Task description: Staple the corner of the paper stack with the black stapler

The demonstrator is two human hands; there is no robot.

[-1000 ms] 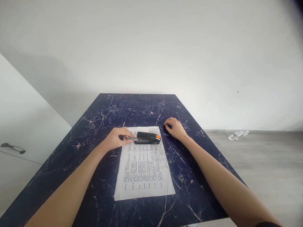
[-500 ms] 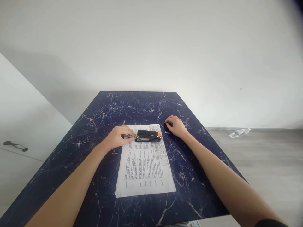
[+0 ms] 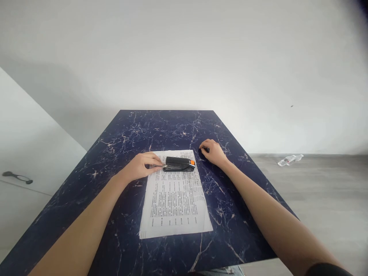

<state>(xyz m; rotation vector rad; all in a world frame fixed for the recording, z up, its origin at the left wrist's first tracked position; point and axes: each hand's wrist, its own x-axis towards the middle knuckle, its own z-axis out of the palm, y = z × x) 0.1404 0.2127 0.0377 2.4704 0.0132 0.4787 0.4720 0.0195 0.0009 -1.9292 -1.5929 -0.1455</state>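
A black stapler point(image 3: 179, 164) with an orange patch at its right end lies across the top of a stack of printed paper sheets point(image 3: 175, 199). At its left end, the thumb and fingers of my left hand point(image 3: 143, 165) pinch a small metal part that sticks out from the stapler's body. My right hand point(image 3: 213, 151) rests on the table to the right of the paper, apart from the stapler. Its fingers are curled and closed; anything between them is hidden.
The dark blue marbled table point(image 3: 161, 128) reaches to a white wall point(image 3: 184, 57). To the left is a white cabinet with a dark handle point(image 3: 17, 178). A clear plastic item point(image 3: 290, 160) lies on the grey floor at the right.
My left hand has moved slightly right toward the stapler, and the metal part sticks out less from its left end. My right hand keeps its place.
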